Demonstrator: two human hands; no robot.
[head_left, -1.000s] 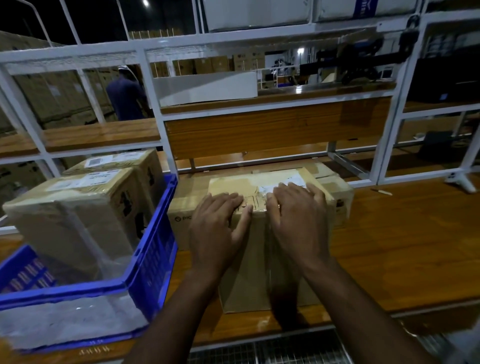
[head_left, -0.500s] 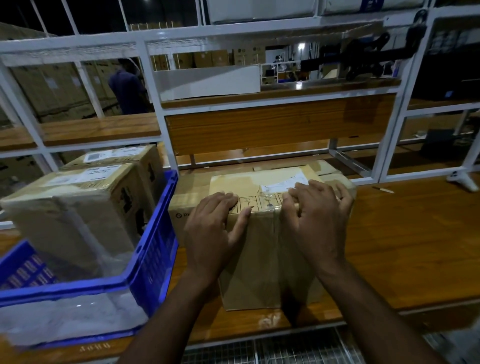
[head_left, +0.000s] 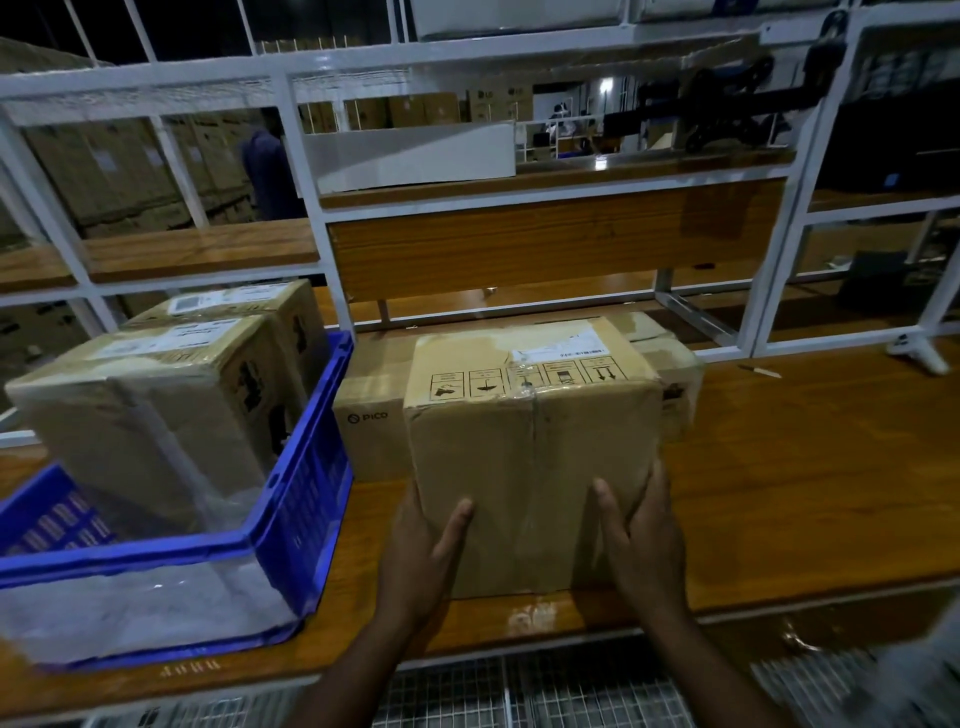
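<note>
A taped brown cardboard box (head_left: 530, 447) with a white label and handling symbols on top stands on the wooden bench in front of me. My left hand (head_left: 421, 551) holds its lower left corner, thumb on the front face, fingers round the left side. My right hand (head_left: 644, 545) holds the lower right corner the same way, thumb on the front. Behind the box lies a lower, wider carton (head_left: 371, 410) printed PICO.
A blue plastic crate (head_left: 306, 499) at the left holds two wrapped cartons (head_left: 156, 415). A white metal shelf frame (head_left: 306, 208) and wooden back panel (head_left: 556, 239) rise behind. The wooden bench (head_left: 805, 478) extends to the right. A person stands far back left.
Both hands slid off the top of the box and down its front to the lower corners, one on each side. The box stays on the bench.
</note>
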